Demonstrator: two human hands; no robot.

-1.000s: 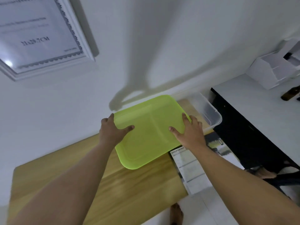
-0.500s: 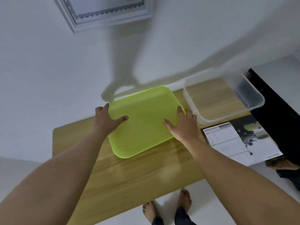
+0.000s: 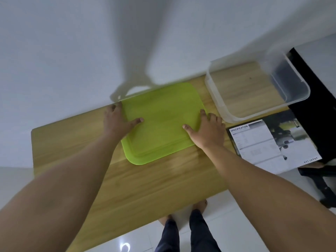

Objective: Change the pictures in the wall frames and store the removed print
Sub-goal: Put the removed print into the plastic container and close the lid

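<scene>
Legible writing: only the heading "SPECIFICATION" at top left of the printed sheet (image 3: 269, 148); table rows under it and a short line near the lower right corner too small to read. Sheet flat and face up at the right end of the desk (image 3: 145, 188), just in front of the clear box (image 3: 254, 115), left half white with text, right half a dark photo, lower part apparently hanging past the desk's end over the floor (image 3: 236, 224). Not touched by either of the hands. Left hand (image 3: 116, 120) on the left edge of the green lid (image 3: 163, 122), thumb flat on top, fingers curled over the rim. Right hand (image 3: 209, 131) mirrored on the right edge, thumb on top, fingers round the side. Both clamped on the lid, well apart, the lid's full width between. Lid top side up, skewed to the desk edge, far corner close to the wall (image 3: 72, 51); resting on the wood or held just above it, cannot tell. Clear box near the lid's right side but apart from it, open top, desk grain visible through the bottom, far end blurred. Right hand's knuckles between lid and box, near the sheet's top left corner. Black furniture (image 3: 320, 110) right behind box and sheet. Both forearms across the front of the desk, hiding part of the wood. Arm shadows on the wall above the lid. Bare feet (image 3: 200, 204) and dark trouser legs on white floor tiles below the desk's front edge.
</scene>
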